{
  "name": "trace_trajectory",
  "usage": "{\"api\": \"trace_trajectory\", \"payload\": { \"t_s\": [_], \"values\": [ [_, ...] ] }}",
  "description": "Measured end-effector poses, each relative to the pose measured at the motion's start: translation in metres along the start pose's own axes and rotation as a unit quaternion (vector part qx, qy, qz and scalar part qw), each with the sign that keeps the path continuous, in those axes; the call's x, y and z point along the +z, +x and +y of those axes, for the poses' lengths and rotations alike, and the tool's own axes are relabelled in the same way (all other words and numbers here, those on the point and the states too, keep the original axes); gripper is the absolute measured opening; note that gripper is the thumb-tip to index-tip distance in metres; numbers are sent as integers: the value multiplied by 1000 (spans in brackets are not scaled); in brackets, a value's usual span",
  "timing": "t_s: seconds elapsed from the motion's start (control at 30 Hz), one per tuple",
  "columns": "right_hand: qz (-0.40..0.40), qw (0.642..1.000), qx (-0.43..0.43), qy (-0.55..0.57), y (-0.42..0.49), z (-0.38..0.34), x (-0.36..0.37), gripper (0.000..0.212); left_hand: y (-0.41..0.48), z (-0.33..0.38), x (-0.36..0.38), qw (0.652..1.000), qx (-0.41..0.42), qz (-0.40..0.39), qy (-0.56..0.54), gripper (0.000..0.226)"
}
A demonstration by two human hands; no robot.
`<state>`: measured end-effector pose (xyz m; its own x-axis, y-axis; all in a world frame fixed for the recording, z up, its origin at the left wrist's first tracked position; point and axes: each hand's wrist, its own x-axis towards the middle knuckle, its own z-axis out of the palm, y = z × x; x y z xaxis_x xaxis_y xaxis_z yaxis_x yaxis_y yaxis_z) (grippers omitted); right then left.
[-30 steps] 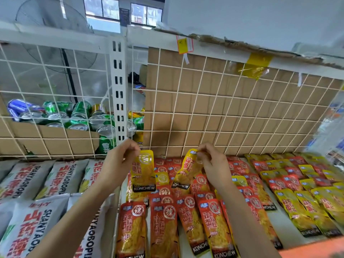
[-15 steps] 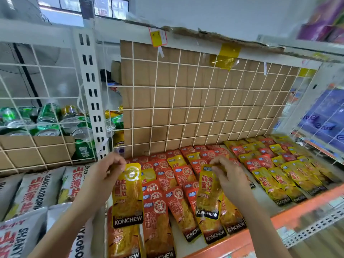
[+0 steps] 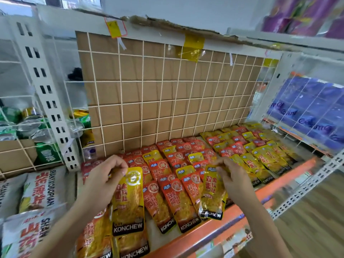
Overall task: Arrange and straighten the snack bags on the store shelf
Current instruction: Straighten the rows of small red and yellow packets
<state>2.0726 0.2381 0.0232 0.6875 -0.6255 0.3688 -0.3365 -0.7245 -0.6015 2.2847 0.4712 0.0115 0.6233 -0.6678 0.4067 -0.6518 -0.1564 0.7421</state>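
Note:
My left hand (image 3: pixel 104 180) pinches the top edge of a yellow KONCHEW snack bag (image 3: pixel 128 202), which hangs over the front left of the shelf. My right hand (image 3: pixel 232 177) pinches the top of a second yellow KONCHEW bag (image 3: pixel 212 194) above the shelf's front middle. Below them lie rows of red snack bags (image 3: pixel 173 192) and, further right, yellow snack bags (image 3: pixel 264 159), overlapping on the white shelf with its orange front rail (image 3: pixel 242 207).
A cardboard sheet behind a white wire grid (image 3: pixel 167 94) backs the shelf. Grey-white snack bags (image 3: pixel 35 192) lie at the left, drink cans (image 3: pixel 28 125) behind the left grid. Blue packs (image 3: pixel 312 112) sit behind wire at the right, purple packs (image 3: pixel 307 13) above.
Both hands have come forward from the back of the shelf toward the front rail, each carrying its yellow bag. The view has swung right, showing more of the right side.

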Motion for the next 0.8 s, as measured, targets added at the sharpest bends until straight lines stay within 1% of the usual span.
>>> {"api": "trace_trajectory", "payload": {
  "t_s": [0.13,0.2,0.3,0.4,0.53,0.63,0.73,0.8],
  "values": [
    [-3,1000,8,-6,10,22,-13,18,10,8,21,1000,0,7,-6,37],
    [-9,1000,4,-8,16,34,-20,13,16,13,38,1000,1,-1,-11,40],
    [-17,1000,-5,-12,27,56,-35,10,24,23,68,999,-11,-9,-29,35],
    [-37,999,-4,-4,39,82,-49,13,38,39,98,999,-7,1,-41,19],
    [-33,999,-16,5,56,119,-65,19,58,48,135,999,-22,21,-32,33],
    [-52,998,-16,9,64,142,-77,21,67,57,160,998,-36,16,-40,34],
    [-66,998,-11,16,70,164,-88,31,75,66,184,997,-48,18,-59,32],
    [-66,997,0,25,72,176,-93,30,80,72,197,997,-46,16,-62,31]
  ]
}}
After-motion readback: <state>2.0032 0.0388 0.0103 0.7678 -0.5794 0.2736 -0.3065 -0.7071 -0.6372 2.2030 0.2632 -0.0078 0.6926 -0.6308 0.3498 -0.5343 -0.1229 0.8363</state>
